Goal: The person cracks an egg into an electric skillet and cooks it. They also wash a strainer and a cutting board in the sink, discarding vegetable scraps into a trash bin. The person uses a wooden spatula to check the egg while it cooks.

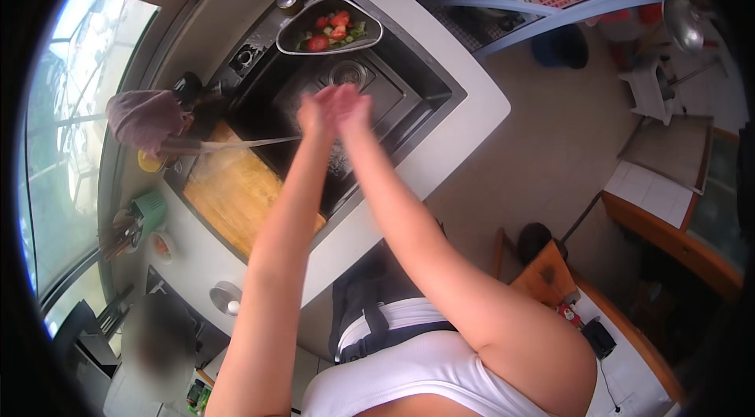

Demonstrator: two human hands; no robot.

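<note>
Both hands tog. over dk sink

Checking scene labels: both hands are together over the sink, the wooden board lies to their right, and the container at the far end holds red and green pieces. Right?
Not quite: the head view shows the wooden board to the left of the hands, not the right. The rest stands.

Left hand meets right hand, both arms outstretched.

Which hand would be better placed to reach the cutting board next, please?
Probably the left hand: both hands are close together over the sink, but the left lies on the side nearer the cutting board, with the right hand beyond it.
</note>
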